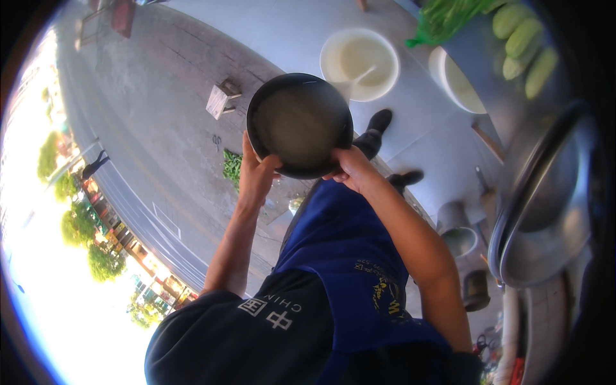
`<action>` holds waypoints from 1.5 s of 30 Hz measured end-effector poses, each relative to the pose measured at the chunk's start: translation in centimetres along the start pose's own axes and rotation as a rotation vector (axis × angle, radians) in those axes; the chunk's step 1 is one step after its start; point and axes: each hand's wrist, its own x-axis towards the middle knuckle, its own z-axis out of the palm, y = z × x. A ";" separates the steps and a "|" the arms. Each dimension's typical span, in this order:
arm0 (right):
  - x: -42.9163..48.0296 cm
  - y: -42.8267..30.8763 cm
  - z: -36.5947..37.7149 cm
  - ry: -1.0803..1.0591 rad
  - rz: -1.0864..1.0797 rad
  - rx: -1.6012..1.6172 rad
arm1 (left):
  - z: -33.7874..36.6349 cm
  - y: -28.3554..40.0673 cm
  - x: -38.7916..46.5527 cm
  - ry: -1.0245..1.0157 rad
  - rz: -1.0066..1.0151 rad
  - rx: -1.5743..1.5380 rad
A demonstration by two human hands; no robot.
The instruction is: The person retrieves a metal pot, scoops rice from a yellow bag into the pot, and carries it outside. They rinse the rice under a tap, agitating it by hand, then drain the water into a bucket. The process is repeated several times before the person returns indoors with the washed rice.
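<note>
Both hands hold a round black pan or basin (299, 126) in front of my body. Cloudy liquid seems to fill its bottom, though blur hides the detail. My left hand (260, 168) grips the lower left rim, thumb on top and fingers around the outer wall. At the lower right rim, my right hand (351, 168) clasps the edge, with its fingers partly beneath. Just beyond the pan, a white tub (328, 48) stands on the paving, holding pale liquid with a light-coloured ladle or scoop (363, 76) in it. The pan overlaps the near side of that tub.
A small wooden stool (221, 100), scissors (217, 140) and cut greens (232, 166) are on the ground to the left. At right are a second white tub (439, 72), pale green gourds (524, 38), large metal lids or pans (534, 255) and a bucket (459, 240).
</note>
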 end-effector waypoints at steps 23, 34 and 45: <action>0.6 -0.4 0.1 -0.072 0.026 0.063 | 0.2 0.9 0.2 0.009 0.041 0.051; 0.8 -0.4 1.0 -0.030 0.040 0.089 | -0.1 1.4 0.2 0.035 0.056 0.105; 1.2 -0.5 1.4 -0.031 0.054 0.123 | -0.5 1.5 0.6 0.037 0.048 0.110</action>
